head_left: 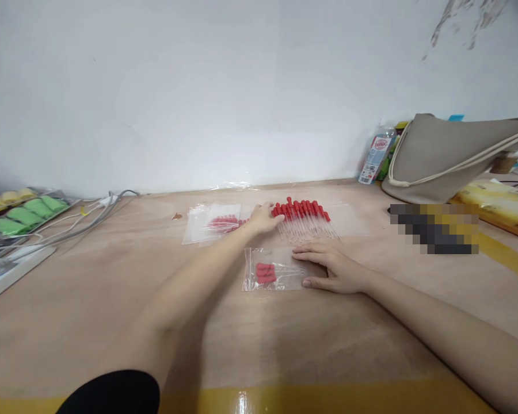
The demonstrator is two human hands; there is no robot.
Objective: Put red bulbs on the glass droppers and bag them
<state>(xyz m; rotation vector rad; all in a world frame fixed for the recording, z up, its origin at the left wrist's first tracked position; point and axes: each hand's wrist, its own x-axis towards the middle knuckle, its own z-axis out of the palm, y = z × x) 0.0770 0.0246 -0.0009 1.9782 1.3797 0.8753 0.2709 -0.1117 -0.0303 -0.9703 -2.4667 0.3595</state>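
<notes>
My left hand (264, 219) reaches to the left edge of a row of glass droppers (304, 214) with red rubber bulbs. Its thumb and fingers look apart, close around the leftmost bulbs; whether they touch one is unclear. Nearer to me lies a clear zip bag (285, 283) with a few red-bulbed droppers (266, 273) inside, bulbs to the left. My right hand (334, 268) rests on the bag's right end, fingers stretched out and open. Left of my left hand, more bagged droppers (224, 222) lie on a stack of clear bags (194, 224).
At the far left are cables (99, 213), a power strip (21, 276) and a tray of green and yellow items (34, 211). A bottle (376, 155), a grey bag (453, 155) and a yellow pack (496, 204) stand at the right by the wall (198, 92). A blurred-out patch (435, 227) lies before them.
</notes>
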